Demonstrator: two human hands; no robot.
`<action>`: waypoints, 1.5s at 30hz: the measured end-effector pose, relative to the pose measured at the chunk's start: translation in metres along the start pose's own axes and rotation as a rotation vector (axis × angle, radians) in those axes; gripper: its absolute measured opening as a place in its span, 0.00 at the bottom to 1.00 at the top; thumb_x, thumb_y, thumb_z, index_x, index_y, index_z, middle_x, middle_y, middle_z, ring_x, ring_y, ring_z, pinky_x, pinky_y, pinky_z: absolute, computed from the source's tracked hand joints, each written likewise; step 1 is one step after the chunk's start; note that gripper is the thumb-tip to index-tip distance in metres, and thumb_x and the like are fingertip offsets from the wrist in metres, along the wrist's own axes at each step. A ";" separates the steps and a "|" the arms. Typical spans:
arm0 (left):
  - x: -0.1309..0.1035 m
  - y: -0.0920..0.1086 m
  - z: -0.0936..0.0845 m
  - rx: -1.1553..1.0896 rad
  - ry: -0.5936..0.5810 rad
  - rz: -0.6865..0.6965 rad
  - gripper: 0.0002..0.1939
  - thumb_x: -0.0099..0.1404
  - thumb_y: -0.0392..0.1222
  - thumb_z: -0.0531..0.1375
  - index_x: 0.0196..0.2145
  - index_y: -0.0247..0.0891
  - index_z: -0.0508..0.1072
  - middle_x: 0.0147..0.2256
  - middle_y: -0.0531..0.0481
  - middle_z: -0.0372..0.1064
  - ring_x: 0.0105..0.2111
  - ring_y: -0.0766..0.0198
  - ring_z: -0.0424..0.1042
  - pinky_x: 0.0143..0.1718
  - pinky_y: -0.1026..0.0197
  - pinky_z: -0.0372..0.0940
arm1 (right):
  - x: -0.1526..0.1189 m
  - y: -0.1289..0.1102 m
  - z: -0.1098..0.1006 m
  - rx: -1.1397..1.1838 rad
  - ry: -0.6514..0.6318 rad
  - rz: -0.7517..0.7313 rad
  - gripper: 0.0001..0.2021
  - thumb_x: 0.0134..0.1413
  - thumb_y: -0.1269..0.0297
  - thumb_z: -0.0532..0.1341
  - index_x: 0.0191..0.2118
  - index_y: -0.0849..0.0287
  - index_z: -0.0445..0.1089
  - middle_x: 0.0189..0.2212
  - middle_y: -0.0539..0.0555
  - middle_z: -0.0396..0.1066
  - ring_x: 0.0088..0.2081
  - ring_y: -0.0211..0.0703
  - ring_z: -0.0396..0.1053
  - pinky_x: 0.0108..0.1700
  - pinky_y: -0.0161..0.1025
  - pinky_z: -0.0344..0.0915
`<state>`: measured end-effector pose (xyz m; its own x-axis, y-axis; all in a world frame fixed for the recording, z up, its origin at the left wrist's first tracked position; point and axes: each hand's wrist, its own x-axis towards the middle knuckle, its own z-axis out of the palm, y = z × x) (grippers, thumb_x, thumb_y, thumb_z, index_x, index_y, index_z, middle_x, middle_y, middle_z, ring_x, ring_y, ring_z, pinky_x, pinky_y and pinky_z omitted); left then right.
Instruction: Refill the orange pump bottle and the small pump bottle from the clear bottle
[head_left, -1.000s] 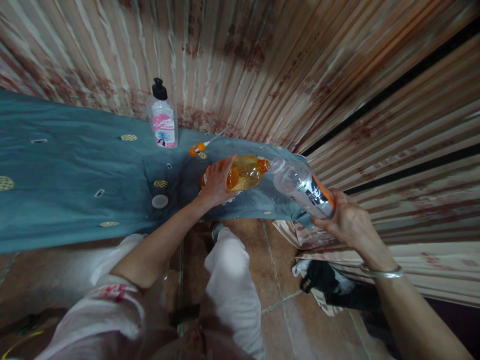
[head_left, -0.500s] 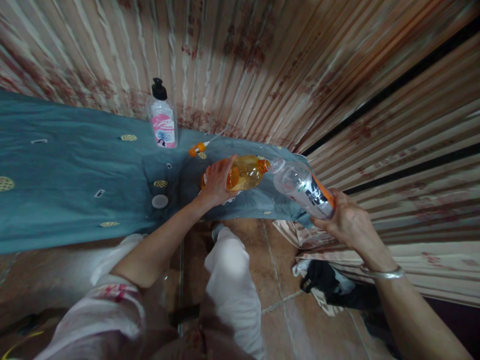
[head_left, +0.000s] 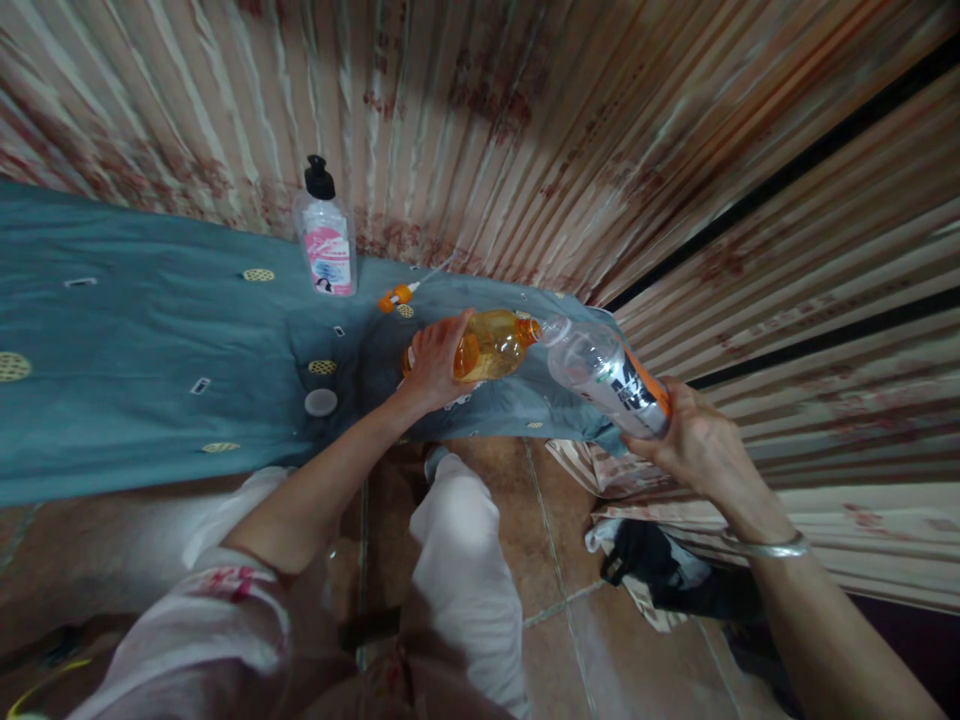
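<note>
**Two bottles held mouth to mouth over a teal cloth**

The fingers of the left hand (head_left: 436,362) wrap around the body of an amber bottle (head_left: 495,345) at the center of the frame, the thumb side toward its neck. The bottle lies nearly level in the grasp, a yellowish liquid showing through its wall, its open orange neck pointing right. The right hand (head_left: 694,435), right of center, grips the lower end of a clear bottle (head_left: 600,375) with an orange, black and silver label. That bottle slants up and to the left, its mouth meeting the amber neck; whether the rims touch or one sits inside the other cannot be told. A silver bangle (head_left: 769,546) circles the right wrist.

Just above the left hand, an orange pump top (head_left: 397,297) with a thin pale tube lies on the teal cloth (head_left: 150,340). Left of the hand, a round white cap (head_left: 321,402) rests near the cloth's lower edge. In the upper left, a clear pump bottle (head_left: 328,245) with a black top and pink-and-white label stands before a pleated, flower-printed curtain (head_left: 450,130). Brown floor tiles (head_left: 547,590) and a dark fabric bundle (head_left: 660,570) fill the lower right, beside the person's pale-trousered leg (head_left: 465,560).
</note>
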<state>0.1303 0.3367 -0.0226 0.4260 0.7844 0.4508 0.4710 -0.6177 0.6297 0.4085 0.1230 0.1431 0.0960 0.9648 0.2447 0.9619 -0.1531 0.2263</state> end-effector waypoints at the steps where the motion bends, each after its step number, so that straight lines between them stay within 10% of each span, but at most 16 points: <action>1: 0.000 0.000 0.000 0.003 -0.002 -0.001 0.57 0.51 0.45 0.74 0.73 0.41 0.52 0.66 0.33 0.64 0.64 0.37 0.65 0.66 0.37 0.57 | 0.000 0.000 0.000 -0.002 -0.005 0.001 0.37 0.55 0.44 0.61 0.61 0.68 0.65 0.41 0.67 0.78 0.37 0.61 0.76 0.36 0.50 0.73; 45: 0.000 0.001 -0.001 0.010 -0.001 0.001 0.58 0.51 0.46 0.75 0.73 0.42 0.52 0.65 0.34 0.64 0.63 0.37 0.65 0.66 0.36 0.57 | -0.002 0.002 0.000 -0.044 0.007 -0.018 0.36 0.54 0.46 0.61 0.60 0.69 0.66 0.41 0.66 0.77 0.37 0.59 0.75 0.36 0.48 0.71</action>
<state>0.1301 0.3358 -0.0218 0.4270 0.7840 0.4506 0.4786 -0.6188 0.6229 0.4098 0.1207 0.1432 0.0767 0.9661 0.2466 0.9513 -0.1450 0.2721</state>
